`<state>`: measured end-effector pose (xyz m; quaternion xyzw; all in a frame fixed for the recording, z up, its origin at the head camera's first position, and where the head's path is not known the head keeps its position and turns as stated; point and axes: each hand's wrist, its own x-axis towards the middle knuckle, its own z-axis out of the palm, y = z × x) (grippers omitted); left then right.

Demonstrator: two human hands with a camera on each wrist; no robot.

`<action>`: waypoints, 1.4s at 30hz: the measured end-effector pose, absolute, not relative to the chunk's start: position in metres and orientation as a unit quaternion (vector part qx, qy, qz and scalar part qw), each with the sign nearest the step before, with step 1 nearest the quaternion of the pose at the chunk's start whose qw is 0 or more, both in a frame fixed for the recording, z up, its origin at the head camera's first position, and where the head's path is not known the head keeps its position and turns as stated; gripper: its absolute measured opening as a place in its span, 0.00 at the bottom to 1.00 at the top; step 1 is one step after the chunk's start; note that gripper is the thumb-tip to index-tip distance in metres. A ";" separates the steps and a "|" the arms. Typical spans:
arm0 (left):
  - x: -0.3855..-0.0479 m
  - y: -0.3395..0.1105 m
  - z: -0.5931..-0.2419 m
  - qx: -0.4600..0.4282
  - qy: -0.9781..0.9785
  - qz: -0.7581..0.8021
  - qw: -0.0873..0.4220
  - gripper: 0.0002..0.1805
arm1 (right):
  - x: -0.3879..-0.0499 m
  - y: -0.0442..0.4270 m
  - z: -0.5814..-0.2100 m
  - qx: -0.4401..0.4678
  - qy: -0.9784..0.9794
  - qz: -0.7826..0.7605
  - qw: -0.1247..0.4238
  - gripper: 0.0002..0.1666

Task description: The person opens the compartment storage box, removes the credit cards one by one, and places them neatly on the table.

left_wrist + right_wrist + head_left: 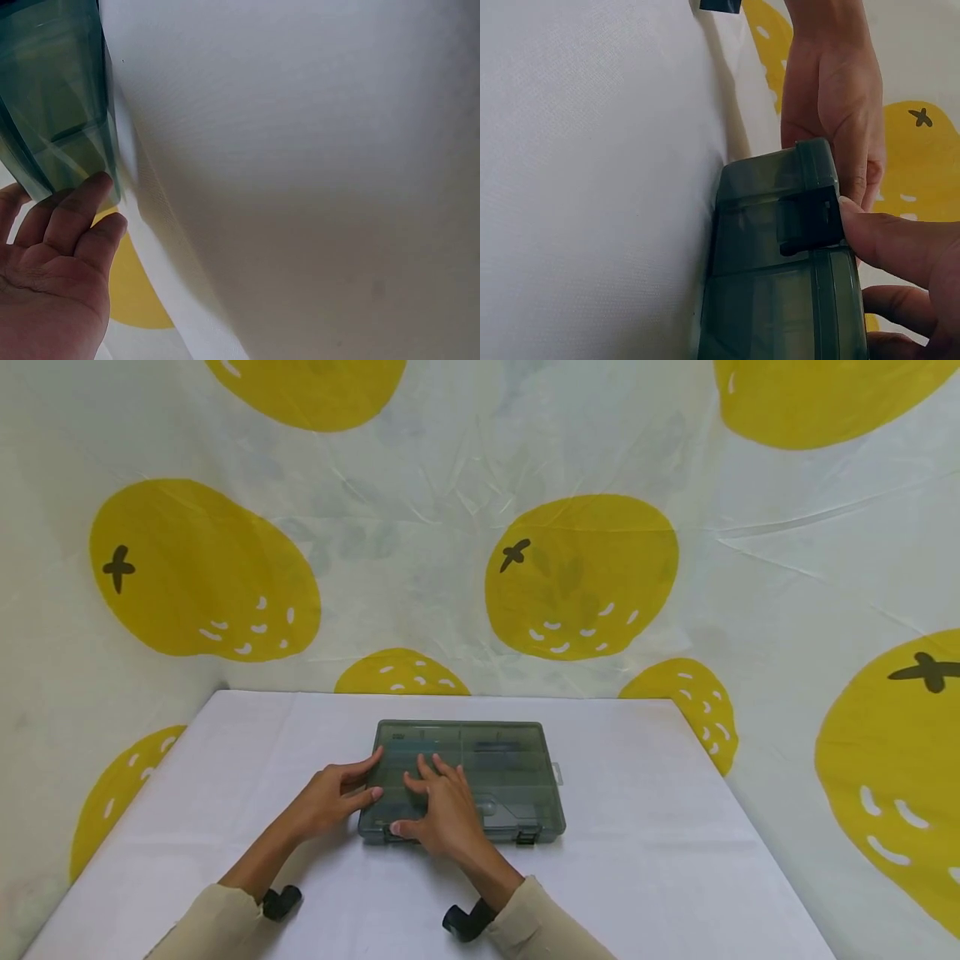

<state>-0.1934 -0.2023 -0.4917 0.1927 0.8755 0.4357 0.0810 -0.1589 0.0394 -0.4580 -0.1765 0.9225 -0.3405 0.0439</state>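
Beige sleeves [206,927] come nearest. Beyond them sits the box [517,777]: flat, rectangular, smoky green, see-through, lid down, partitioned, its contents dim. Loose and ungripping, the left hand [322,802] touches its left side; the right hand [446,810] spreads over the lid, thumb on a dark latch [806,221]. White surface [637,835] beneath; fruit-print cloth [420,543] behind.

Backdrop: creased whitish fabric [405,568], behind the counter [660,827] and along its 2 sides
Print: big yellow fruit shapes [592,564] with white dashes, dark cross-shaped marks on 3
Counter surface: white, smooth, faintly creased, narrowing toward the back
Light: soft, diffuse, with pale shadows
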 end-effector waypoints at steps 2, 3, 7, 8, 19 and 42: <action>-0.193 -0.203 -0.492 0.193 0.875 0.436 0.081 0.39 | -0.159 0.039 -0.458 -0.174 0.925 -0.336 0.044 0.47; -0.193 -0.203 -0.492 0.193 0.875 0.437 0.080 0.39 | -0.159 0.038 -0.459 -0.175 0.927 -0.328 0.044 0.48; -0.193 -0.203 -0.492 0.192 0.874 0.440 0.081 0.39 | -0.159 0.037 -0.461 -0.176 0.934 -0.307 0.045 0.53; -0.193 -0.203 -0.492 0.193 0.873 0.440 0.081 0.39 | -0.158 0.038 -0.462 -0.179 0.935 -0.302 0.044 0.54; -0.192 -0.202 -0.491 0.204 0.873 0.438 0.074 0.39 | -0.155 0.045 -0.468 -0.224 0.947 -0.231 0.014 0.62; -0.192 -0.201 -0.492 0.196 0.876 0.434 0.076 0.39 | -0.150 0.047 -0.480 -0.255 0.950 -0.167 -0.064 0.57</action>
